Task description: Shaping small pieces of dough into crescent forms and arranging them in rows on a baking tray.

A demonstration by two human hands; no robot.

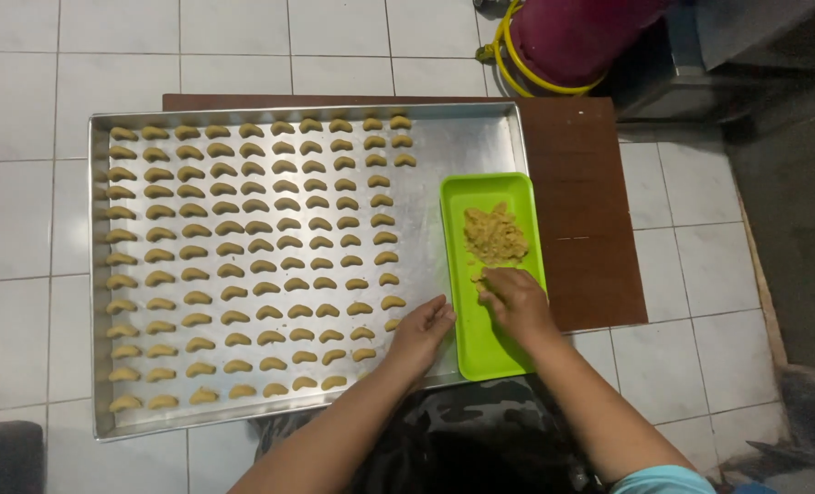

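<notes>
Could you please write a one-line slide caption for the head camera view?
Right hand picks dough from a green tray beside a baking sheet of crescent cookies.

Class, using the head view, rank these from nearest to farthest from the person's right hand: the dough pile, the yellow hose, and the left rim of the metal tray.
From the right hand:
1. Dough pile, just above it in the green tray.
2. Yellow hose, top, beyond the board.
3. Metal tray's left rim, far left.

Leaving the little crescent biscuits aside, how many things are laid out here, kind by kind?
Large silver metal baking tray: 1
Small green plastic tray: 1
Dark brown wooden board: 1
Heap of crumbly tan dough: 1
Total: 4
</notes>
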